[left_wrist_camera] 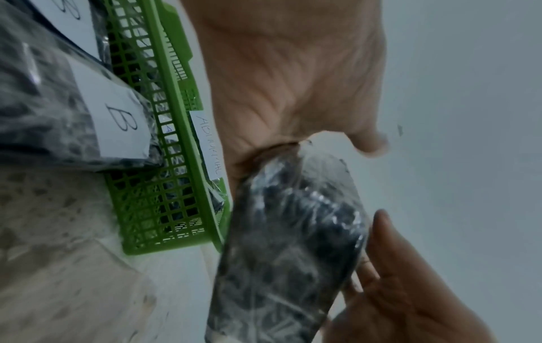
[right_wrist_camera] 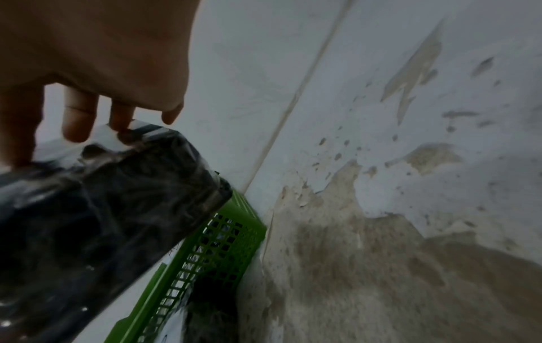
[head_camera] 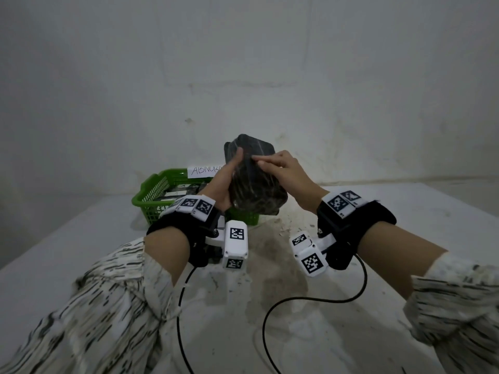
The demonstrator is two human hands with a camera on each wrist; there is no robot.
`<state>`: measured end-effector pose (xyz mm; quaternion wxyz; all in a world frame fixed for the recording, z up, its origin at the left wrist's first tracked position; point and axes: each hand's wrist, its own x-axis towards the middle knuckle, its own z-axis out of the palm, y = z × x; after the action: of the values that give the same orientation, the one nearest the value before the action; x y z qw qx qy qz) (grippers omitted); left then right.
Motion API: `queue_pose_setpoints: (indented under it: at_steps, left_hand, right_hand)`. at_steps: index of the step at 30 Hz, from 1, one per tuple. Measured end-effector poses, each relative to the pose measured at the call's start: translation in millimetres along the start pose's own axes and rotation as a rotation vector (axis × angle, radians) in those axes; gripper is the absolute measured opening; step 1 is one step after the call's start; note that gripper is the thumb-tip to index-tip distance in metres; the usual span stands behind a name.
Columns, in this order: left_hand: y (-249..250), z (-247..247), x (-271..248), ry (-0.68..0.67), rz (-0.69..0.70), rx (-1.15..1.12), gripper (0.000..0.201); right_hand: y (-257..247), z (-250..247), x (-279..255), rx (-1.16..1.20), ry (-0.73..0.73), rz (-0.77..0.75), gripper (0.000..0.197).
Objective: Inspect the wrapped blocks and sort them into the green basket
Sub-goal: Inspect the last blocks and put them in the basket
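1. Plastic-wrapped and dark, the block [head_camera: 253, 182] sits raised between my two hands, above the near right corner of the green basket [head_camera: 151, 195] and off the bench [head_camera: 405, 238].
2. My left hand [head_camera: 224, 182] grips the block along its left side, thumb lying on the upper face; the left wrist view shows the palm pressed against the wrap.
3. My right hand [head_camera: 283, 171] pinches at the wrap on the block's upper face with thumb and forefinger; in the right wrist view the other fingertips [right_wrist_camera: 120, 120] touch the block's edge.
4. Inside the basket I can make out other wrapped blocks [left_wrist_camera: 52, 111] carrying white labels, one marked "B" [left_wrist_camera: 117, 120].
5. A paper tag [head_camera: 206, 170] on the basket's far rim carries handwriting starting "ABNOR"; the rest is hidden behind the held block.
6. Black cables [head_camera: 270, 319] trail over the stained bench towards me.
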<state>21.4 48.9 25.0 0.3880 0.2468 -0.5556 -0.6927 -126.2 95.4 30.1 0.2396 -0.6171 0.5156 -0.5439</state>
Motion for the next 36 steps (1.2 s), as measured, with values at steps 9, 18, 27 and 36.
queue_pose_setpoints:
  at_steps: [9,18,27,36]
  left_hand:
    - [1.8,-6.8,-1.6,-0.003,-0.057,0.075,0.056]
    - [6.0,-6.7,6.9,0.153,-0.001,0.154,0.039]
    - [1.4,-1.1,16.7,0.219,0.089,-0.058,0.052]
    - [-0.9,2.8,16.9,0.241,0.139,-0.028,0.059]
  right_hand:
    - [4.1,-3.4,17.2,0.229,0.03,0.344,0.087]
    - [3.3,0.5,21.7,0.458,0.141,0.192,0.04]
    - [3.2,10.4,20.7,0.418,0.105,0.145,0.054]
    - [2.5,12.0,17.6,0.331,0.127,0.11,0.058]
